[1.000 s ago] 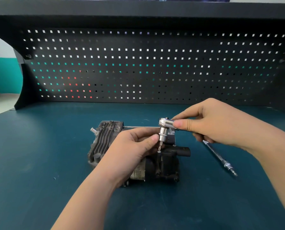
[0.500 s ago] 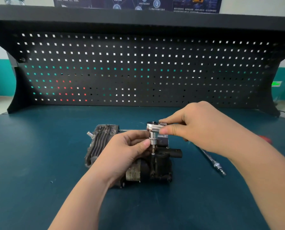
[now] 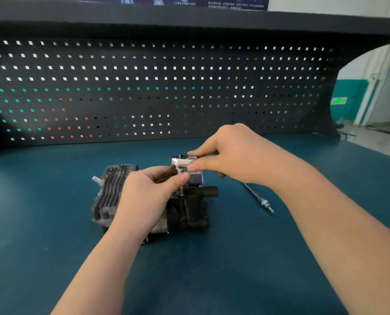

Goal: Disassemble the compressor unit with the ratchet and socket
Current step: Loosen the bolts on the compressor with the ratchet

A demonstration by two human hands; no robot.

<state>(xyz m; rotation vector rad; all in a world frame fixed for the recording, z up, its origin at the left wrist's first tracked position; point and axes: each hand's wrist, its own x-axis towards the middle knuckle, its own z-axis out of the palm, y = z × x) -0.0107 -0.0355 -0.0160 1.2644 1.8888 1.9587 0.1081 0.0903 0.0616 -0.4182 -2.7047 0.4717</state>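
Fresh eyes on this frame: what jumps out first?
Two bare hands meeting mid-bench over the dark finned compressor unit: the right hand pinches the shiny ratchet head, the left hand steadies the socket below it. A slim metal tool lies on the teal benchtop to the right, with a dark pegboard behind.

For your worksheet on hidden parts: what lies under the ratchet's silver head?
Under the silver ratchet head, a thin bit meets the black metal compressor unit. The left hand covers the socket; the fastener itself cannot be seen.
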